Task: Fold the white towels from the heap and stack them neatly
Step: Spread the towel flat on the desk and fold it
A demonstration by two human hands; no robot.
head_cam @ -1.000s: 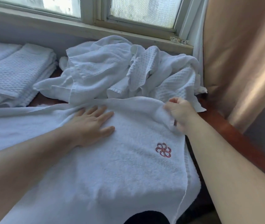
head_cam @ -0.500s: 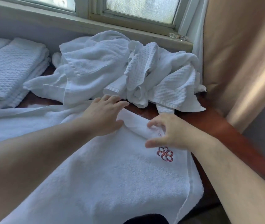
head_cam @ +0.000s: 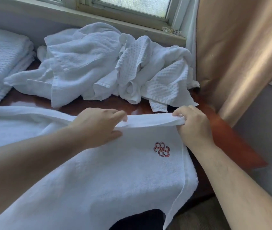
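Note:
A large white towel (head_cam: 108,176) with a red embroidered flower mark (head_cam: 161,149) lies spread over the near part of the wooden table (head_cam: 223,135) and hangs off its front edge. My left hand (head_cam: 98,125) pinches the towel's far edge near its middle. My right hand (head_cam: 193,123) grips the same edge at the right corner, so the edge is stretched taut between both hands. Behind them a heap of crumpled white towels (head_cam: 108,63) lies under the window. A stack of folded white towels (head_cam: 2,60) sits at the far left.
A window sill (head_cam: 115,22) runs along the back wall, with a small clear glass object (head_cam: 171,29) on it. A tan curtain (head_cam: 241,52) hangs at the right, close to the table's corner. Dark floor shows below the table edge.
My left hand went from pressing flat on the towel to pinching its far edge. My right hand let go, then took hold of the right corner again. The edge is now pulled taut.

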